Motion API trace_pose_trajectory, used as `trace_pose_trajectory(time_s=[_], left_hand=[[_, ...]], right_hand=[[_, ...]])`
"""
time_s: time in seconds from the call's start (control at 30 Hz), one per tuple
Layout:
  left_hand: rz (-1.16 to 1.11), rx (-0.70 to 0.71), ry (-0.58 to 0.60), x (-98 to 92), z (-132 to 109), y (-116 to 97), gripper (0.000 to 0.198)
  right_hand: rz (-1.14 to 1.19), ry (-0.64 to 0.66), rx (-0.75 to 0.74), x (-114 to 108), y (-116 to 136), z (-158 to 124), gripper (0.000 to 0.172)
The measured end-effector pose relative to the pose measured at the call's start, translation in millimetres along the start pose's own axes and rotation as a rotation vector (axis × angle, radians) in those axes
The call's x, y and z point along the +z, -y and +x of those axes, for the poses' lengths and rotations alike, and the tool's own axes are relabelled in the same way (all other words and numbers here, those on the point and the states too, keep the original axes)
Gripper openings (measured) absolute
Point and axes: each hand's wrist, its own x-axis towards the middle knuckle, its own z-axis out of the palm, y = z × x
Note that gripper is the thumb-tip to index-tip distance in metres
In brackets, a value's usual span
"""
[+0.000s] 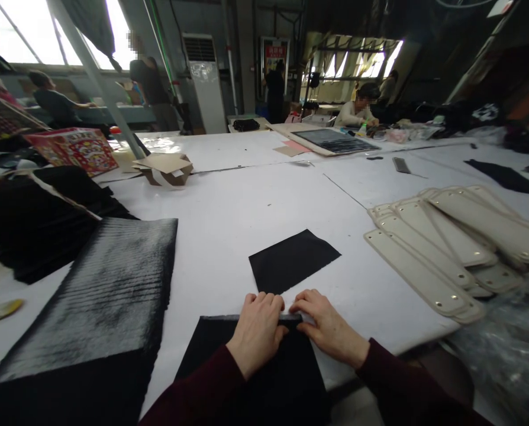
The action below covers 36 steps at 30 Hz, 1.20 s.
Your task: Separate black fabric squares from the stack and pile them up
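Observation:
A black sheet of fabric (pixel 211 367) lies in front of me, with a narrow greyish strip along its far edge. My left hand (pixel 260 331) rests on that edge, its fingers bent over it and its thumb turned to the right. Just beside it, my right hand (pixel 329 325) has the edge near the right corner between its fingers and thumb. A smaller black piece (pixel 293 260) lies flat right beyond my fingertips. To the left, a long black sheet (pixel 113 284) with a whitish, streaked coating is spread over the table.
The white table (pixel 229 201) stretches away. Beige panels with metal studs (pixel 428 260) overlap at the right, near clear plastic (pixel 508 337). Black cloth (pixel 38 207) is stacked at left, near a cardboard box (pixel 164 168). A person (pixel 357 109) sits at the far side.

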Motion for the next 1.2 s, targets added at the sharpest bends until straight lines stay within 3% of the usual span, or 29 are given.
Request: trace_pose_trajectory(time_s=[0.27,0.53,0.73,1.2], left_hand=[[-0.107,-0.013,-0.004,4.9,3,4,0.017],[-0.183,-0.014,-0.009,7.0,2,4,0.026],[-0.195,0.021,-0.019,8.7,-1,5,0.018],[-0.147,0.186,-0.141,25.3,-14,9,0.036]], right_hand=[[0.001,-0.010,0.018,-2,-1,2,0.028],[-0.008,0.000,-0.033,-2,-5,2,0.042],[-0.016,-0.031,-0.088,0,-10,0,0.038],[-0.101,-0.053,-0.263,0,-28,-8,0.024]])
